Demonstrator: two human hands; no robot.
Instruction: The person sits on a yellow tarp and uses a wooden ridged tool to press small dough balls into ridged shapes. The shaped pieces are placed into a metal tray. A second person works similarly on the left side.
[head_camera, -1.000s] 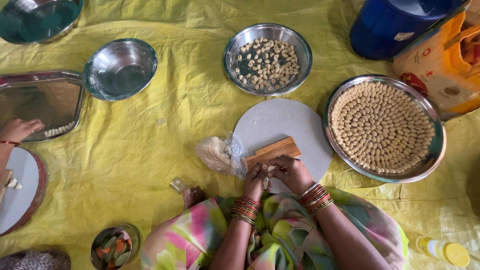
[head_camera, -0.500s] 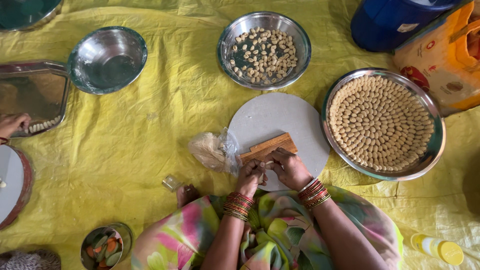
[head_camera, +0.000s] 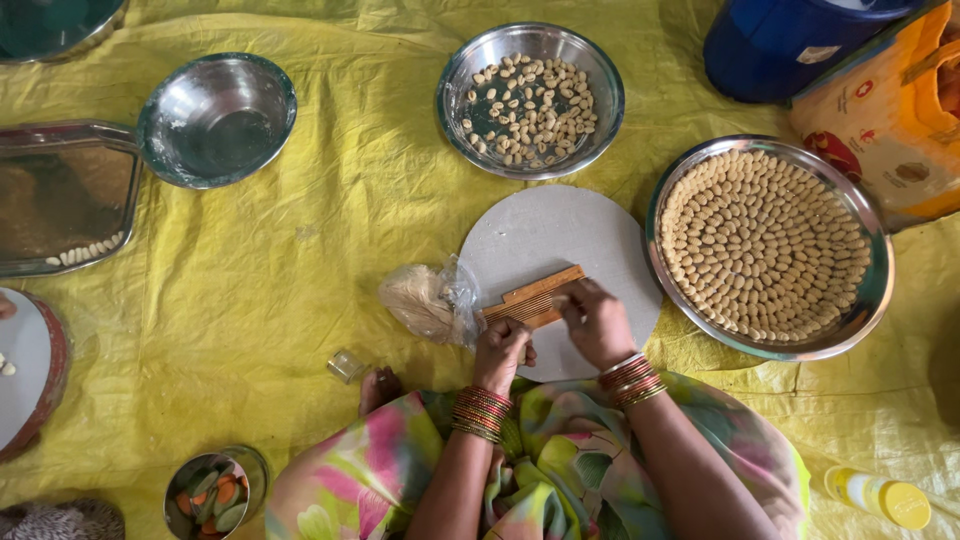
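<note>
Hands | left hand (head_camera: 500, 350) curled beside wooden comb (head_camera: 533, 298) | right hand (head_camera: 596, 320) fingers pressing on comb, palm down

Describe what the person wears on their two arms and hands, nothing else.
Both forearms are bare, with no sleeves reaching them and no gloves. The left hand has a thick stack of red and gold bangles at the wrist. The right hand has a similar stack of red and gold bangles. Whether any rings are worn is too small to tell.
</note>
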